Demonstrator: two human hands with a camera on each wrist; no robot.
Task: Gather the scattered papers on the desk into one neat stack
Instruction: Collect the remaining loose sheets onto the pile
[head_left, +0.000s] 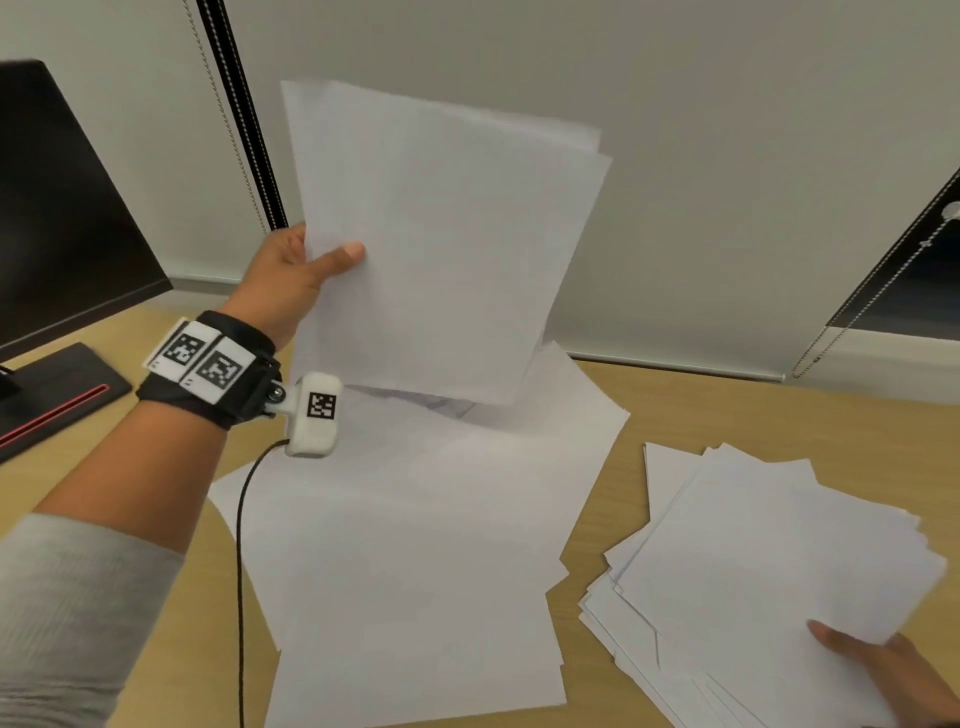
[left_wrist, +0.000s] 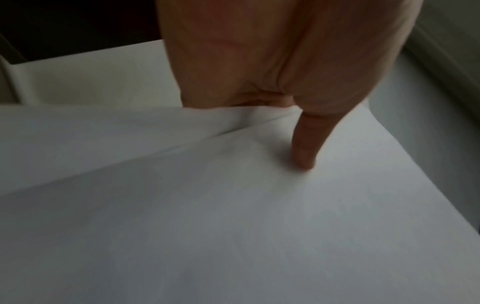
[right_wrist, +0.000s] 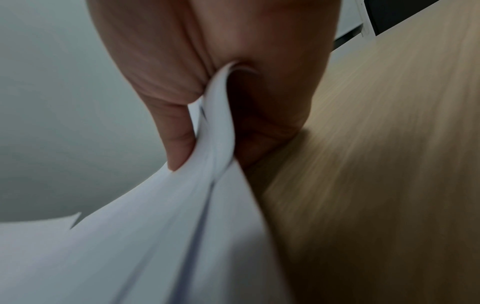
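My left hand (head_left: 306, 270) holds a few white sheets (head_left: 441, 244) upright above the desk, thumb (left_wrist: 306, 144) across the front and fingers hidden behind. Below them several loose white sheets (head_left: 415, 545) lie overlapping on the wooden desk (head_left: 691, 405). At the lower right my right hand (head_left: 883, 670) pinches the near corner of an uneven fan of white sheets (head_left: 769, 561). In the right wrist view that hand (right_wrist: 207, 123) has its thumb on top of the bundle (right_wrist: 155, 236) and its fingers underneath, just above the desk (right_wrist: 389, 164).
A black monitor (head_left: 57, 208) and its stand (head_left: 57, 395) with a red stripe occupy the desk's left back corner. Lowered blinds with bead cords (head_left: 228, 130) hang behind. A black cable (head_left: 240, 571) runs from the left wrist camera down over the loose sheets.
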